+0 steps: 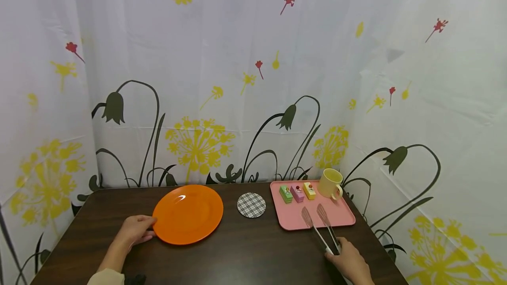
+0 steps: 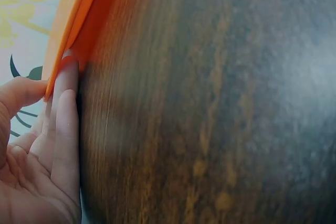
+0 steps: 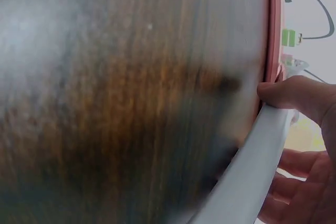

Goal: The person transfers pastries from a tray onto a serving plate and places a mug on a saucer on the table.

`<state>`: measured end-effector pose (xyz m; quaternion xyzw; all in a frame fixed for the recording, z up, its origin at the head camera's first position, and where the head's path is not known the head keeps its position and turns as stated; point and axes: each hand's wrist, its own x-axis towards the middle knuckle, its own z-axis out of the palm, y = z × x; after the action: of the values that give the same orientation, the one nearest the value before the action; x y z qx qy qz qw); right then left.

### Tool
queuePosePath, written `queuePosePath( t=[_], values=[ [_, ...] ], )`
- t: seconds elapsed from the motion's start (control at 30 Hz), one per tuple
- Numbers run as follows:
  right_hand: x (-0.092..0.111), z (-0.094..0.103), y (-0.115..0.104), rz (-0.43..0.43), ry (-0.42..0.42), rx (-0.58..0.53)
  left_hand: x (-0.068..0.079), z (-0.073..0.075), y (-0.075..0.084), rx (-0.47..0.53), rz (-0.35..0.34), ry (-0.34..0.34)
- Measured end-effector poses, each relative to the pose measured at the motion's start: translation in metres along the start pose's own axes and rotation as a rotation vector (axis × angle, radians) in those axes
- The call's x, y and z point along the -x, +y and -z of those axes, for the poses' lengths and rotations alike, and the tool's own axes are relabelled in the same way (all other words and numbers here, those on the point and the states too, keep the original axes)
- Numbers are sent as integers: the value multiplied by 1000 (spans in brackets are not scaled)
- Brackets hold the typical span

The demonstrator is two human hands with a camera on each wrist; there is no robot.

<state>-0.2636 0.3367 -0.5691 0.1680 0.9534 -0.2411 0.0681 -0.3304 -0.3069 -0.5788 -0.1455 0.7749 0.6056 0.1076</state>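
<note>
At the left of the head view, my left hand (image 1: 136, 231) pinches the near-left rim of an orange plate (image 1: 188, 214). The left wrist view shows the thumb (image 2: 26, 94) on top of the rim and fingers (image 2: 65, 124) underneath. At the right, my right hand (image 1: 350, 261) holds metal tongs (image 1: 307, 219) around their arms. Their two slotted heads are spread apart over the near part of a pink tray (image 1: 291, 222). On that tray sit a green cake piece (image 1: 285, 195), a purple one (image 1: 297, 194) and a yellow one (image 1: 309, 191).
A pale yellow mug (image 1: 328, 183) stands at the tray's far right corner. Between plate and tray lies a round checked coaster (image 1: 251, 205). The dark wooden table (image 1: 237, 254) ends against a flower-print curtain (image 1: 245, 34) behind and at the sides.
</note>
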Motion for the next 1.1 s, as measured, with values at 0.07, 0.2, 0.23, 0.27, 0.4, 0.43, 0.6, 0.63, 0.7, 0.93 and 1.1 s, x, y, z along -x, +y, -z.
queuePosePath(
  t=[0.07, 0.2, 0.23, 0.27, 0.4, 0.43, 0.6, 0.63, 0.7, 0.93, 1.1],
  values=[
    [0, 0, 3, 10, 6, -14, -2, 0, -1, -4, -6, -8],
    [2, -1, 5, 37, 36, -54, -6, 2, -5, -5, -5, -11],
    [3, -1, 4, 43, 45, -62, -6, 2, -5, -1, -6, -8],
    [3, -1, 5, 44, 56, -66, -6, 2, -6, 3, -6, -4],
    [5, 1, 5, 42, 87, -64, -5, 0, -5, 3, -16, 13],
    [5, 2, 4, 37, 92, -65, -5, -1, -5, 4, -13, 24],
    [4, 3, 2, 34, 107, -83, -3, -2, -1, -3, -7, 40],
    [4, 2, 1, 36, 110, -87, -3, -1, -2, -1, -6, 39],
    [4, 1, -1, 41, 118, -93, -3, 1, -3, -1, -5, 33],
    [0, -3, -12, 57, 147, -92, -7, 5, -9, -16, 14, 8],
    [-2, -5, -28, 96, 142, -75, -7, 6, -9, -14, -3, -7]
  ],
)
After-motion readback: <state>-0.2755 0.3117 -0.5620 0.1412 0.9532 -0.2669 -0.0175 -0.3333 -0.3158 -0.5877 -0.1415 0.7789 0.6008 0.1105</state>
